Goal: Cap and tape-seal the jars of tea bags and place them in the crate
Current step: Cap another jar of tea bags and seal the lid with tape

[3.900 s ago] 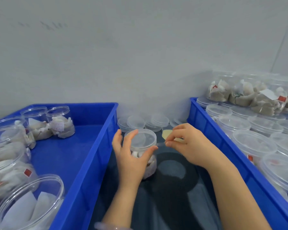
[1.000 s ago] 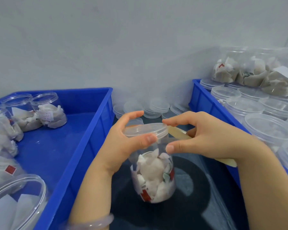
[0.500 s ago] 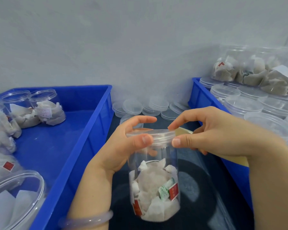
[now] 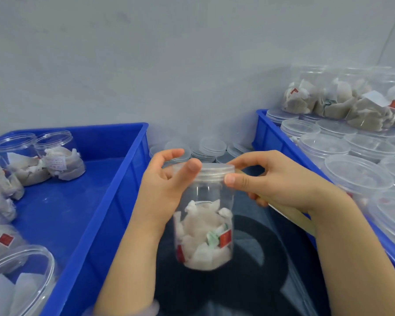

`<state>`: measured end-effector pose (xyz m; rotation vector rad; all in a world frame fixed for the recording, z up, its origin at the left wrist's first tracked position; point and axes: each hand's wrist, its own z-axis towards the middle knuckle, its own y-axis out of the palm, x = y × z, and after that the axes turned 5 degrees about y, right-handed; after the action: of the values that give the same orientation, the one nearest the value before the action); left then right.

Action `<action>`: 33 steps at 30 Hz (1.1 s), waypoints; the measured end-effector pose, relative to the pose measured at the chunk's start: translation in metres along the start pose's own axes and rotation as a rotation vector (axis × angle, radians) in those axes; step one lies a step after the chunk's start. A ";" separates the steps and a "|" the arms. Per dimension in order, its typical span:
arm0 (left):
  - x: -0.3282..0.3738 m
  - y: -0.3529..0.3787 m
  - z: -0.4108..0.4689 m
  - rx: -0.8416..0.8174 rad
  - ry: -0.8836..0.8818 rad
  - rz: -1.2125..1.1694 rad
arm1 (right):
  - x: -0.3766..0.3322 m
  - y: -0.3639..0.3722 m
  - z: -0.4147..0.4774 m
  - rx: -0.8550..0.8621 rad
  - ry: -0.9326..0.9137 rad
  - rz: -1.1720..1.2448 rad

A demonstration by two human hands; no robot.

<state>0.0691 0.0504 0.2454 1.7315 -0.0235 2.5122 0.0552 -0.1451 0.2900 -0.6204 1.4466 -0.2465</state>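
Note:
I hold a clear plastic jar (image 4: 203,233) of white tea bags with red tags in front of me, its clear lid (image 4: 216,171) on top. My left hand (image 4: 162,190) wraps the jar's upper left side, thumb against the lid's edge. My right hand (image 4: 276,181) pinches the lid's right rim between thumb and forefinger, and a beige tape strip (image 4: 292,216) runs under its palm. The blue crate (image 4: 271,135) on the right holds several capped jars (image 4: 351,174), with more jars lying on top.
A second blue crate (image 4: 96,201) on the left holds several uncapped jars of tea bags (image 4: 62,158). Loose clear lids (image 4: 205,149) are stacked against the grey wall between the two crates. A dark surface lies under my hands.
The jar has come up off the dark surface and closer to me. My left thumb has slid along the lid's rim while the right hand keeps pinching the rim with the tape strip.

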 end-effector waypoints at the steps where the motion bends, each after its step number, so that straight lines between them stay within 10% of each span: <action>1: 0.001 0.000 -0.001 -0.011 0.029 0.045 | 0.000 0.000 0.000 0.006 -0.011 -0.005; 33: 0.003 -0.015 -0.006 -0.343 -0.135 -0.259 | 0.000 0.004 0.001 -0.172 -0.032 0.083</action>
<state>0.0642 0.0662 0.2454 1.6401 -0.2116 2.0654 0.0553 -0.1417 0.2877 -0.6991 1.4685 -0.0467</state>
